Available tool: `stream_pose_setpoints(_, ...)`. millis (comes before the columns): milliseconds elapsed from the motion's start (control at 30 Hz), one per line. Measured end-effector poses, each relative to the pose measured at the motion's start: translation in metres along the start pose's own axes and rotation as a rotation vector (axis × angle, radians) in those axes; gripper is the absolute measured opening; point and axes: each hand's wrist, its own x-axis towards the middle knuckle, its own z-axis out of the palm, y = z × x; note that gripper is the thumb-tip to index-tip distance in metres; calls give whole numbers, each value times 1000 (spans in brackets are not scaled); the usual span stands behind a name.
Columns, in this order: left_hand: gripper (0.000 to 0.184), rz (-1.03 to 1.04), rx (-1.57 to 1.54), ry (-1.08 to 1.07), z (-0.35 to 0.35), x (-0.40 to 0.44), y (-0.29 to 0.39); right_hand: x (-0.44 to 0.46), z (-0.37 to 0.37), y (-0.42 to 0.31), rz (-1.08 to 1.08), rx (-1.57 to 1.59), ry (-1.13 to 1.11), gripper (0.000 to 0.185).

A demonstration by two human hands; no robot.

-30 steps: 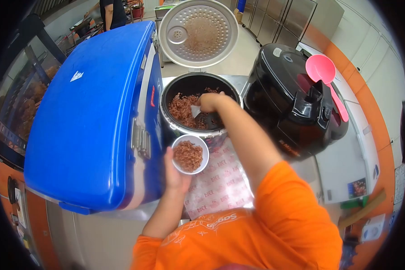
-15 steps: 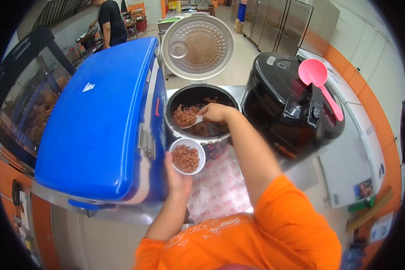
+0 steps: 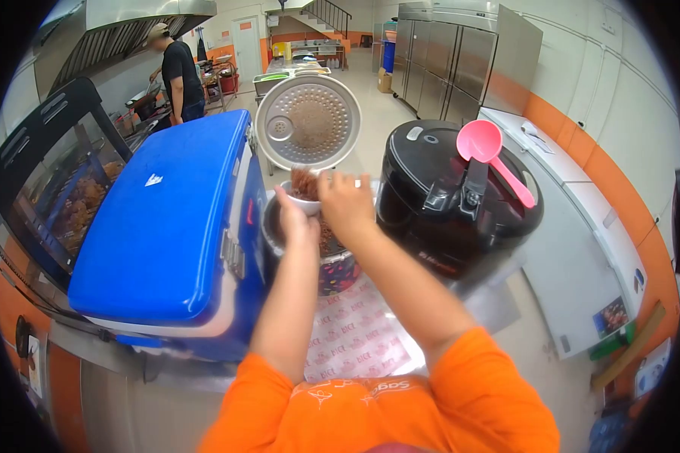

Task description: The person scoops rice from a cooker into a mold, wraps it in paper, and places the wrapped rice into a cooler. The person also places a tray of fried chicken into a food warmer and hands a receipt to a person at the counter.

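Above the open, round, dark-patterned cooker (image 3: 340, 277), the left hand (image 3: 298, 223) cups a round white bowl (image 3: 305, 205); alongside, the right hand (image 3: 346, 205) curls its fingers round a white scoop (image 3: 357, 183).

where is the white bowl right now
In the head view, just left of centre, the white bowl is in the left hand, over the open cooker and beside the right hand.

Stretches both bare arms from short orange fabric sleeves (image 3: 506, 377) at the bottom of the frame toward its middle, with the left forearm (image 3: 283, 302) nearly upright and the right forearm (image 3: 404, 283) slanting up and leftward. Cups the bare left hand (image 3: 296, 219) just left of centre. Bends the fingers of the bare right hand (image 3: 347, 205) close beside it, knuckles upward.
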Motion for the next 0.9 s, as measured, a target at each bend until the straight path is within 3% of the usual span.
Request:
stream_pose_setpoints(33,64,-29,20,-11,-3,9,-2,-5,8,-2,-119,-94,16,32)
stream_pose_setpoints(100,65,-38,-36,-37,-7,14,-4,-5,-2,2,-129,-136,30,35)
stream_pose_setpoints(167,64,-56,-30,-27,-10,10,-4,-1,-22,16,107,-11,50,36)
stream_pose_setpoints(200,64,-69,-31,-19,-10,7,-2,3,-34,21,232,221,-78,35)
stream_pose_setpoints(233,64,-74,-28,-14,-10,4,-1,2,-31,21,235,221,-85,35)
stream_pose_setpoints(300,68,-106,-132,-131,-7,-4,4,-1,-24,21,398,827,-246,32)
stream_pose_setpoints(333,67,-66,-68,-81,-5,-8,6,-4,-17,23,340,888,-484,37)
stream_pose_setpoints(500,66,-72,14,-139,-19,-4,5,-1,-44,28,268,673,-542,33)
stream_pose_setpoints(567,66,-67,-4,-183,-15,-7,9,-5,-52,40,295,711,-284,32)
stream_pose_setpoints(633,66,-60,-37,-90,-7,-19,19,-17,-76,48,247,722,-179,33)
stream_pose_setpoints(733,64,-90,-74,-151,-15,-5,20,-37,-82,36,98,463,-356,36)
stream_pose_setpoints(767,63,-117,-78,-226,-19,0,18,-39,-67,29,106,460,-309,35)
stream_pose_setpoints(900,64,-148,129,-128,-8,-7,16,-17,-25,17,129,442,-302,35)
